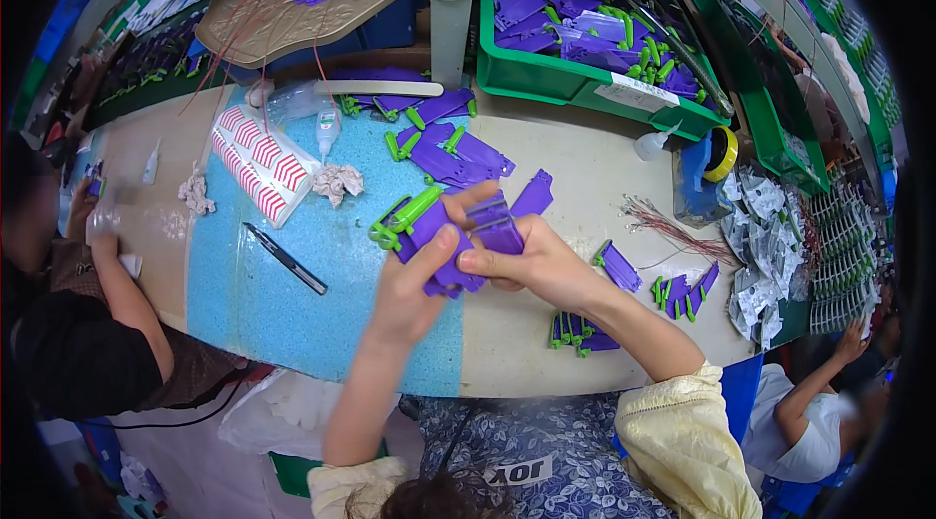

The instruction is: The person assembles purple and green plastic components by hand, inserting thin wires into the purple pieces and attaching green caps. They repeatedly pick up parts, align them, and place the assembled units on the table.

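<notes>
Over the middle of the table, my left hand (pixel 408 280) grips a purple plastic part with bright green tube-like ends (pixel 416 211), its thumb pressed on the purple face. My right hand (pixel 522 261) pinches a glossy, partly see-through purple piece (pixel 497 227) against the same part. The two hands nearly touch, and they hide how these pieces meet. Just beyond them lie several loose purple-and-green parts (pixel 453 158). A small group of similar parts (pixel 582 334) rests under my right forearm, with another group (pixel 684 293) farther right.
A green crate (pixel 575 80) full of purple-and-green parts stands at the back right. Yellow tape (pixel 721 153), red wires (pixel 678 231) and silvery packets (pixel 760 236) lie at right. On the blue mat are a black pen-like tool (pixel 285 259) and a red-striped box (pixel 261 165). A co-worker's arm (pixel 127 295) is at left.
</notes>
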`<state>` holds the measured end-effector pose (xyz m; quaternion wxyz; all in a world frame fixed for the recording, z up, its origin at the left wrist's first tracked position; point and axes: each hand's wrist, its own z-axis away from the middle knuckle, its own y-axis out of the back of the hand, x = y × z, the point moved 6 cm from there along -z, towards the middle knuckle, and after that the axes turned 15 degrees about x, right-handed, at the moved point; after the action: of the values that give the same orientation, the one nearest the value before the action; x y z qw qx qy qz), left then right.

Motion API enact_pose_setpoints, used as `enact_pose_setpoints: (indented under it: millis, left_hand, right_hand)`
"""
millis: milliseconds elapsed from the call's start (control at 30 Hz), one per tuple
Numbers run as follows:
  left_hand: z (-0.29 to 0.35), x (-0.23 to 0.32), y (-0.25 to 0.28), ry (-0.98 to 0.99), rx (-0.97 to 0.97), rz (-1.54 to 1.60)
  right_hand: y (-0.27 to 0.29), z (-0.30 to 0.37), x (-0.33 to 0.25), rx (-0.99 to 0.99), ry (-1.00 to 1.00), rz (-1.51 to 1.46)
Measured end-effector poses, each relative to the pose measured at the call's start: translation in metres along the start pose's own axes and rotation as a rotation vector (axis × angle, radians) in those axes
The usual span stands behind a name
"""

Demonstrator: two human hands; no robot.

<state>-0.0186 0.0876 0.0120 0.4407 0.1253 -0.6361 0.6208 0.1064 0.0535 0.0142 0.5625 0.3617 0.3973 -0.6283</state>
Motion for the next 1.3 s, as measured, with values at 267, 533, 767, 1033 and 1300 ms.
enact_pose_setpoints:
  millis: [267,533,767,1033,1300]
  left_hand:
    - [0.014,-0.035,-0.016,-0.103,0.302,-0.252]
    - [0.013,-0.051,-0.036,-0.299,0.306,-0.506]
    - [0.020,-0.070,0.008,0.076,0.397,-0.733]
    - [0.026,-0.091,0.006,0.081,0.546,-0.180]
    - [0.003,-0.080,-0.031,0.151,0.356,0.171]
  right_hand:
    - [0.036,0.053,-0.041,0.143,1.130,1.086]
    - [0.044,0.060,-0.028,0.221,1.220,1.142]
    - [0.116,0.004,-0.021,0.393,0.967,1.028]
    - [0.126,-0.043,0.011,0.198,0.223,0.583]
    - [0.081,0.028,-0.017,0.185,0.360,0.603]
